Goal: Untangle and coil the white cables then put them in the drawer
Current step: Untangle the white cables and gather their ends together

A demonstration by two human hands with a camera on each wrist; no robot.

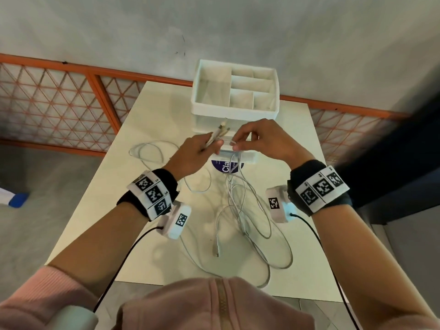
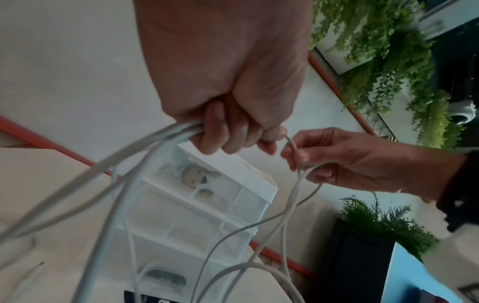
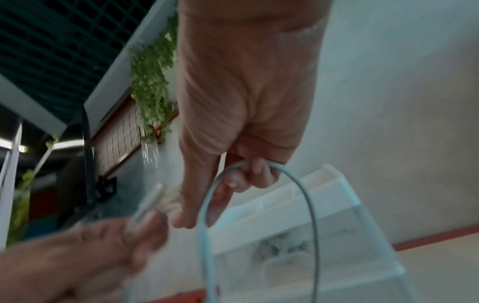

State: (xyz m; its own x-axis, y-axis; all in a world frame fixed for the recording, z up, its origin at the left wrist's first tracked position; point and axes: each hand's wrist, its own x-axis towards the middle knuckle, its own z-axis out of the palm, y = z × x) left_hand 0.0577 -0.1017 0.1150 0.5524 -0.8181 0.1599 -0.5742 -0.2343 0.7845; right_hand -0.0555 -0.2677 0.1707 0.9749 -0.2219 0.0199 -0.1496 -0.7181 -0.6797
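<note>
Two hands raised together just in front of the drawer unit (image 1: 234, 120), which stands at the far end of the counter (image 1: 100, 210). Left hand (image 1: 190, 154) is fisted round a bundle of cable ends, connectors (image 1: 220, 132) pointing up and away toward the unit; strands trail from the fist down to the counter. Right hand (image 1: 260, 139) pinches a single strand between thumb and fingertips (image 2: 294, 152), close beside the left fist, nearly touching it. That strand arcs over the right fingers (image 3: 255, 170) and falls straight down.

White cables (image 1: 240, 210) lie in loose tangled loops on the counter nearer the person than the unit, below and between the wrists; one more loop sits left of the unit. Long run of the mess goes from the hands back toward the body.

Judgement: the pinched strand must be drawn away from the left bundle, rightward or toward the body (right hand is the free one). Drawers look closed, though blur makes that uncertain.
</note>
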